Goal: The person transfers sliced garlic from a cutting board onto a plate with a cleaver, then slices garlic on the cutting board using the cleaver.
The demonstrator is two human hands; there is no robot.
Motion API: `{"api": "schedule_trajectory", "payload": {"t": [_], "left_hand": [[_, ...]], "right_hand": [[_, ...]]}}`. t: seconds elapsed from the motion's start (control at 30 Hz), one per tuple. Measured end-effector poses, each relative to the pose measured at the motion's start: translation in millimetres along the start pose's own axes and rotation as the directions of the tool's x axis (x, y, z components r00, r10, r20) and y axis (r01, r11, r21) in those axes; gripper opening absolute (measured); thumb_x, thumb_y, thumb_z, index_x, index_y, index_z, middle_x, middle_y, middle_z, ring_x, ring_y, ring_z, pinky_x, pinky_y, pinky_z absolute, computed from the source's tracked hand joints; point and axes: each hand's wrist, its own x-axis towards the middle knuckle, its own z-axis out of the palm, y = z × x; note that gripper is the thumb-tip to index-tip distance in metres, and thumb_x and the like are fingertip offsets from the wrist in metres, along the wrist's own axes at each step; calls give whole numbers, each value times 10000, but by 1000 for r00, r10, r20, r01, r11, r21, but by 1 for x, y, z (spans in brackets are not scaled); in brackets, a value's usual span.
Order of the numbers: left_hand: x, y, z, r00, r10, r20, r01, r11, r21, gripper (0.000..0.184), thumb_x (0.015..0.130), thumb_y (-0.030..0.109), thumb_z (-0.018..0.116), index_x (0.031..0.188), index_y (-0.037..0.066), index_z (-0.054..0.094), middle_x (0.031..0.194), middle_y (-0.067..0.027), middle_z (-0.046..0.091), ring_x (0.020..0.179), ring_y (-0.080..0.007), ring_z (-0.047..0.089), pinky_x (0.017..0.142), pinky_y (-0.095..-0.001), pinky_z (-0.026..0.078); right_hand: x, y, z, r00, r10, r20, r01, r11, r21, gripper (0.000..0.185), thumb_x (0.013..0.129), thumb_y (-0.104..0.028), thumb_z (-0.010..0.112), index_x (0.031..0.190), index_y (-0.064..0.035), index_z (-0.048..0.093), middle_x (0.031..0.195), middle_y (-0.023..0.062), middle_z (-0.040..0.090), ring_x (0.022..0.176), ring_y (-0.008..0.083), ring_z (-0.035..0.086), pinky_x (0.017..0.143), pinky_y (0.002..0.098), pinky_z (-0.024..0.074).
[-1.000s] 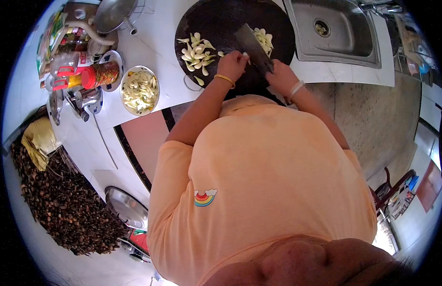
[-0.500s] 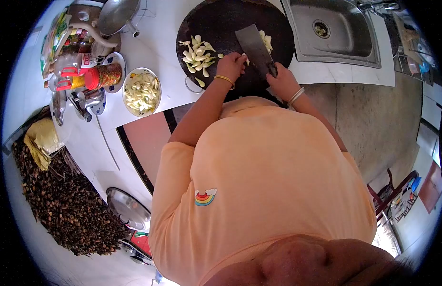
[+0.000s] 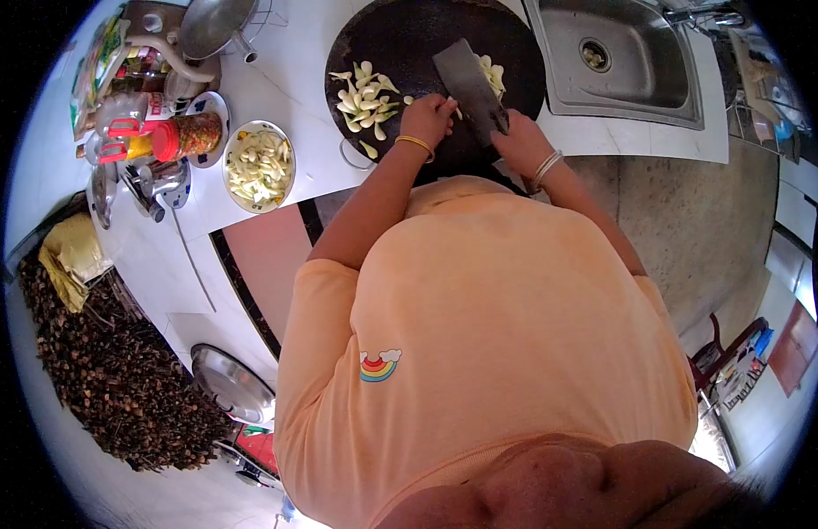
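Observation:
A broad cleaver [image 3: 469, 86] is gripped in my right hand [image 3: 522, 144], its dark blade pointing up and left over the round dark chopping board [image 3: 409, 35]. My left hand [image 3: 426, 122] is closed just left of the blade, fingertips pinching a small pale piece that looks like a garlic clove [image 3: 458, 114]. Whole pale cloves [image 3: 367, 101] lie in a loose heap on the board's left side, left of my left hand. Beyond the blade, on the right, sits a small pile of cut garlic pieces [image 3: 493, 75], partly hidden by the cleaver.
A patterned bowl [image 3: 290, 181] full of pale cut pieces stands on the white counter [image 3: 286, 84]. Jars [image 3: 187, 137], bottles and a metal pan [image 3: 213, 28] crowd the left. A steel sink [image 3: 638, 101] adjoins the board on the right. Dark firewood [image 3: 118, 379] is piled at lower left.
The cleaver and my right hand have shifted slightly up and left. My left hand stays almost in place. The whole view has drifted a little.

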Motion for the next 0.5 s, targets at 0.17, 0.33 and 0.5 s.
{"api": "schedule_trajectory", "payload": {"t": [0.17,0.33,0.5], "left_hand": [[0,2,-1,1000,14,-9,-14,999,34,351,956,348,554,922,10,640,709,-89,671,610,-191,664,605,-333,517],[2,-1,6,995,61,-77,-40,968,247,353,954,346,536,894,12,636,758,-162,671,718,-324,670,709,-422,516],[-13,5,9,955,159,-251,-64,935,350,325,933,338,551,940,20,618,869,-224,662,849,-413,642,754,-491,504]], "right_hand": [[10,-9,5,1000,5,-5,-5,997,-77,304,810,-180,568,962,83,557,927,323,624,930,465,607,841,503,482],[11,3,27,994,-15,-106,13,1000,-23,334,821,-210,585,990,76,557,935,309,631,927,466,609,833,499,487],[0,8,23,990,13,-144,11,986,164,348,825,-232,602,1011,58,558,962,303,630,923,463,607,819,495,485]]}}
